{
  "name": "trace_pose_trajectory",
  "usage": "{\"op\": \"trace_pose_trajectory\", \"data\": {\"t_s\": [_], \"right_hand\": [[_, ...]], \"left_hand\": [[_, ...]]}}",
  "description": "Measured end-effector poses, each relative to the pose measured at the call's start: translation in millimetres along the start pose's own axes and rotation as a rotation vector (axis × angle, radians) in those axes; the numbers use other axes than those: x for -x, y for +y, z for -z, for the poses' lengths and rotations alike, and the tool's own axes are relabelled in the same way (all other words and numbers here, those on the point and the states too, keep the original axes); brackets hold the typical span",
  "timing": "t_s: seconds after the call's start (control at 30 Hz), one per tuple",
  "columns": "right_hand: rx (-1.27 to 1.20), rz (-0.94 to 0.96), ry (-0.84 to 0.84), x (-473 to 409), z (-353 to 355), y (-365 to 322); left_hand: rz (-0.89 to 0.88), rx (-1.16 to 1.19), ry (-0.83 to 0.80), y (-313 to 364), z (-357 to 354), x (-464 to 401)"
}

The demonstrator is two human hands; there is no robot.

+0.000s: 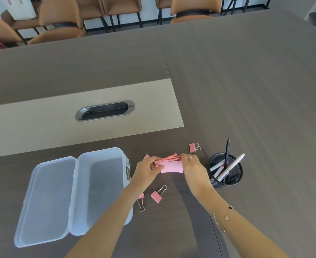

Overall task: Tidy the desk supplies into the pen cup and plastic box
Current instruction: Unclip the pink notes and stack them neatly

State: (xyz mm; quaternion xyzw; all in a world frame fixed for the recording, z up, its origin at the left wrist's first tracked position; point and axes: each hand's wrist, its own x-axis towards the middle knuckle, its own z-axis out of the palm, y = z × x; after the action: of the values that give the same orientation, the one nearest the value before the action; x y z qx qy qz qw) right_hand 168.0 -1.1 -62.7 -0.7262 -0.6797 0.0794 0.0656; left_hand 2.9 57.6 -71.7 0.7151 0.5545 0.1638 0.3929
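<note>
Left hand [147, 169]: fingers closed on the left end of the pink notes [172, 164].
Right hand [192, 164]: fingers pinch the notes' right end; ring on one finger.
Notes: held by both hands just above the desk [246, 81], between box and cup.
Box [69, 192]: left, lid open flat.
Cup [226, 171]: right, holding pens.
Clips: one [194, 147] beyond the hands, one [158, 194] near, another [141, 202] partly under the left arm.

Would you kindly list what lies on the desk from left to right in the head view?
Plastic box → left hand → pink notes → right hand → pen cup.
</note>
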Motion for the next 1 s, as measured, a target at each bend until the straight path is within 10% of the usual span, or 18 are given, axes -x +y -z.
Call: {"op": "trace_pose_trajectory", "data": {"t_s": [0.13, 0.37, 0.77, 1.0], "right_hand": [[-0.043, -0.006, -0.037, 0, 4, 2], [-0.946, -0.331, -0.214, 2, -7, 6], [-0.935, -0.325, -0.086, -6, -25, -3], [-0.833, -0.244, -0.072, -6, -26, 2]], "left_hand": [[0.013, 0.013, -0.009, -1, -2, -2], [0.042, 0.060, 0.023, -5, -2, -5], [0.018, -0.438, 0.038, -17, -32, 15], [-0.023, -0.329, 0.040, -16, -24, 9]]}}
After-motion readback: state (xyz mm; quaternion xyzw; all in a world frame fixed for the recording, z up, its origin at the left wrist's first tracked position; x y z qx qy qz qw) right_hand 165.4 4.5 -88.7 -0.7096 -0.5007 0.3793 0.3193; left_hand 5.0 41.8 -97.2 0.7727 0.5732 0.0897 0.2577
